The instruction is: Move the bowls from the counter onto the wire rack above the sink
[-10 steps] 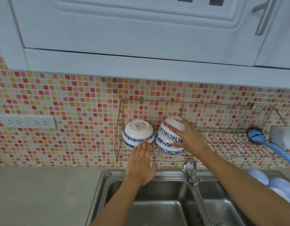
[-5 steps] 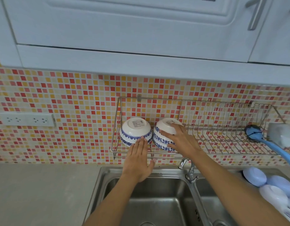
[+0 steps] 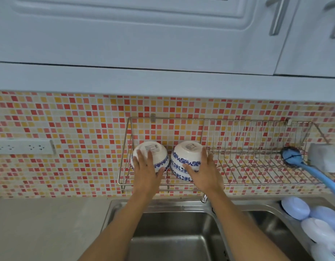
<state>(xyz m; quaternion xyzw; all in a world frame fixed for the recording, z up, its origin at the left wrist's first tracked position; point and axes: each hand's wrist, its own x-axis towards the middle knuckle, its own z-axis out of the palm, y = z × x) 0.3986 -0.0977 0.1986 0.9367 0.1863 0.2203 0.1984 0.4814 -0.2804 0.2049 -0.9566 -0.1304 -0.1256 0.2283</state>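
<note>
White bowls with blue flower bands lie upside down at the left end of the wire rack point(image 3: 257, 166) on the tiled wall. The left bowl point(image 3: 155, 151) has my left hand point(image 3: 146, 170) laid over its front, fingers spread on it. To its right is a stack of two bowls point(image 3: 183, 157), and my right hand point(image 3: 202, 172) rests against its right side, fingers wrapped on the upper bowl. The two piles touch each other.
A blue-handled brush point(image 3: 302, 162) and a white sponge point(image 3: 323, 159) sit at the rack's right end. A double steel sink point(image 3: 174, 236) with a tap point(image 3: 204, 198) lies below. Pale blue and white dishes point(image 3: 311, 217) are at the right. A socket strip point(image 3: 23, 146) is on the left wall.
My left hand rose from below the rack's front rail onto the left bowl. My right hand slid from the top of the stack to its right side.
</note>
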